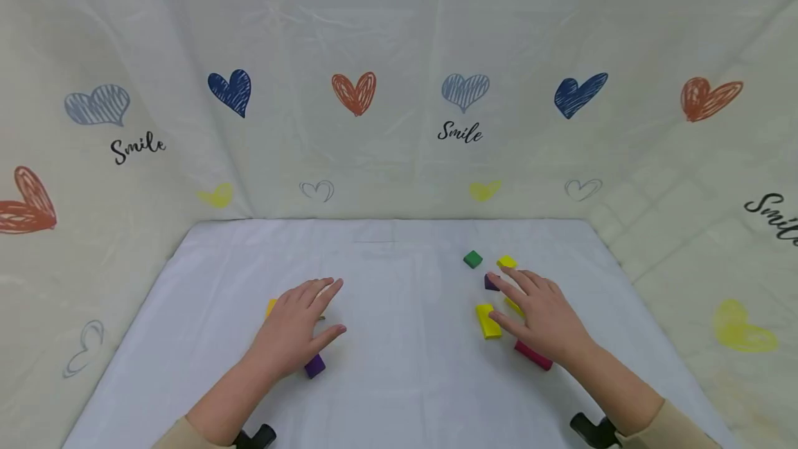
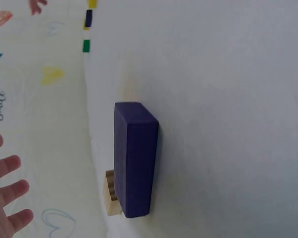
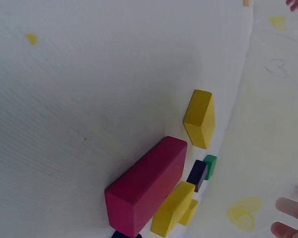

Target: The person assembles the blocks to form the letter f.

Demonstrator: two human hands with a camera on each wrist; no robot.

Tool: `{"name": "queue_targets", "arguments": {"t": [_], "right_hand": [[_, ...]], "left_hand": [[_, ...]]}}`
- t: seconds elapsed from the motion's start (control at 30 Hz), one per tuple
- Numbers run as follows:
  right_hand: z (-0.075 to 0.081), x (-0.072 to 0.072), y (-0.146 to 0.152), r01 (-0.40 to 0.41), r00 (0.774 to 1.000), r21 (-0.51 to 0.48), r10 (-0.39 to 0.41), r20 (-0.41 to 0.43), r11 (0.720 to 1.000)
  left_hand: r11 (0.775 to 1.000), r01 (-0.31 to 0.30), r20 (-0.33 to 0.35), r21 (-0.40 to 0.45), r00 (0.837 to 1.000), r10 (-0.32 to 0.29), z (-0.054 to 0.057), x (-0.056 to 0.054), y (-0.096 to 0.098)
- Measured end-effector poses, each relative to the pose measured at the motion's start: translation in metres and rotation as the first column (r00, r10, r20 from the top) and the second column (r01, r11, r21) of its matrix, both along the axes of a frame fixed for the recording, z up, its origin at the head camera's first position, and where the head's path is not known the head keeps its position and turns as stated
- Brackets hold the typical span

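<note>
With fingers spread, my left hand [image 1: 298, 330] hovers above a purple block [image 1: 314, 366]. In the left wrist view this purple block [image 2: 139, 168] lies beside a pale wooden piece with a grooved face [image 2: 112, 196]. A yellow-orange block [image 1: 271, 306] peeks out behind that hand. My right hand [image 1: 541, 312], also spread and holding nothing, is over a group of blocks: a crimson block [image 1: 533, 356], a yellow block [image 1: 488, 321], another partly hidden yellow one [image 1: 514, 305], and a dark purple block [image 1: 491, 283]. Past its fingertips lie a green block [image 1: 473, 259] and a small yellow block [image 1: 507, 262].
A white cloth [image 1: 399, 338] covers the table. Behind it and at both sides hangs a pale curtain [image 1: 399, 158] printed with hearts and "Smile". Black wrist mounts [image 1: 255, 437] show at both forearms. A dark piece [image 3: 120, 235] sits beneath the crimson block's near end.
</note>
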State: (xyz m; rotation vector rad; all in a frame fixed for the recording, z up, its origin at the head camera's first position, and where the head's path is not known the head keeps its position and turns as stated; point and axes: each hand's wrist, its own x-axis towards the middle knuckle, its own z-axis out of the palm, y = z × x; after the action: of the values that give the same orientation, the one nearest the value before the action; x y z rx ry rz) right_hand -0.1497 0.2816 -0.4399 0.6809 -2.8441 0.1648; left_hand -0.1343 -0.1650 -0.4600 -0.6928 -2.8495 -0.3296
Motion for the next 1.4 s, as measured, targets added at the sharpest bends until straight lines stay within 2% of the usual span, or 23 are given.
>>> {"name": "queue_targets", "arguments": {"t": [0.27, 0.6, 0.73, 0.83, 0.93, 1.13, 1.23, 1.4], "right_hand": [[-0.009, 0.002, 0.003, 0.032, 0.998, 0.006, -0.033, 0.054, 0.999], [-0.017, 0.003, 0.006, 0.049, 0.995, 0.02, -0.05, 0.09, 0.999], [-0.02, 0.001, 0.007, 0.066, 0.99, 0.014, -0.068, 0.124, 0.998], [-0.021, 0.0, 0.008, 0.082, 0.982, 0.005, -0.082, 0.171, 0.997], [-0.02, -0.003, 0.009, 0.104, 0.967, -0.011, -0.099, 0.233, 0.995], [-0.018, -0.01, 0.008, 0.167, 0.915, -0.04, -0.139, 0.379, 0.985], [-0.018, -0.014, 0.006, 0.18, 0.889, -0.05, -0.14, 0.437, 0.982], [-0.019, -0.02, 0.004, 0.192, 0.857, -0.066, -0.134, 0.498, 0.979]], "left_hand": [[0.999, 0.028, 0.068, 0.03, 0.997, -0.03, -0.005, -0.002, 0.024], [0.995, 0.062, 0.104, 0.082, 0.992, -0.07, -0.014, -0.008, 0.05], [0.994, 0.047, 0.172, 0.099, 0.983, -0.064, -0.016, -0.011, 0.064], [0.991, 0.035, 0.247, 0.128, 0.967, -0.066, -0.018, -0.013, 0.077], [0.982, 0.022, 0.321, 0.188, 0.943, -0.083, -0.022, -0.017, 0.091], [0.954, -0.024, 0.457, 0.298, 0.881, -0.12, -0.031, -0.022, 0.121], [0.944, -0.047, 0.502, 0.328, 0.855, -0.131, -0.035, -0.024, 0.135], [0.938, -0.079, 0.549, 0.337, 0.826, -0.128, -0.04, -0.028, 0.16]]}}
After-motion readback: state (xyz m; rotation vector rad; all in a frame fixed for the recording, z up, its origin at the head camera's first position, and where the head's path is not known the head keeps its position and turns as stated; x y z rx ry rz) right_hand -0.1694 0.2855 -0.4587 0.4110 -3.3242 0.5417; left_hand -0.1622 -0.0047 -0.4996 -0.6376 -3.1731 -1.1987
